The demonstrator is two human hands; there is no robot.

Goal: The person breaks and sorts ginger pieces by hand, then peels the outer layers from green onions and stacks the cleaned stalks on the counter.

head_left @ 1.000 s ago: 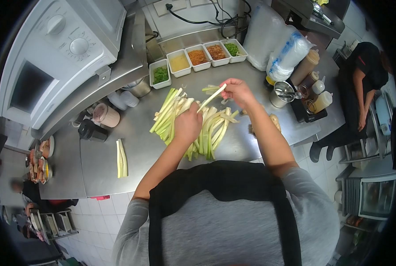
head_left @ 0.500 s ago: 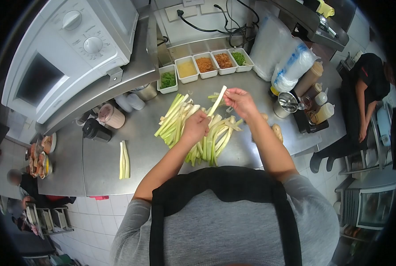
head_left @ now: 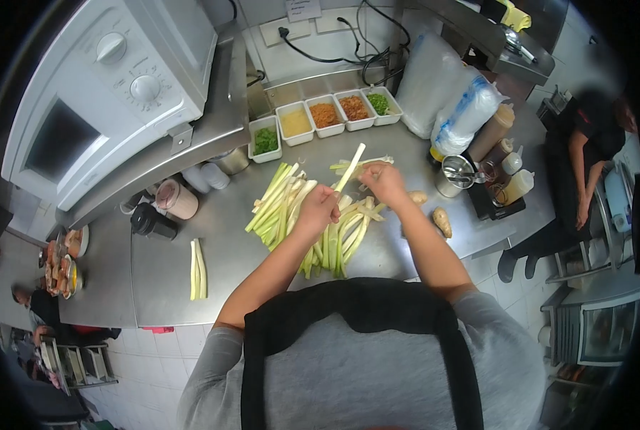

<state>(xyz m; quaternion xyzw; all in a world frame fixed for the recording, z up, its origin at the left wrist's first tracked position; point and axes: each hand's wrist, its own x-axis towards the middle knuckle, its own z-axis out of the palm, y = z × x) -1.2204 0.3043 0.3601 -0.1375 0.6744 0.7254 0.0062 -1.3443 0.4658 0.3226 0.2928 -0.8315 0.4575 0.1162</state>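
My left hand (head_left: 320,209) is closed round the lower part of a pale stalk (head_left: 351,166), whose white end points up and away. Just right of it, my right hand (head_left: 383,180) has its fingers bent together near some thin peelings (head_left: 348,164); whether it pinches a scrap is too small to tell. Beneath and around my left hand lies a pile of green and white stalks (head_left: 280,208) on the steel counter (head_left: 262,261). Two separate stalks (head_left: 198,269) lie side by side to the left. Knobbly root pieces (head_left: 441,221) rest right of my right forearm.
White tubs of chopped food (head_left: 295,123) line the back. A metal pot (head_left: 454,175), sauce bottles (head_left: 518,185) and plastic bag rolls (head_left: 470,115) stand at the right. A dark-lidded container (head_left: 152,226) is at the left. One person (head_left: 585,143) stands at the right, another (head_left: 44,304) far left.
My right hand has come off the stalk's upper end and moved down beside the peelings. My left hand still holds the stalk. The camera view has shifted slightly.
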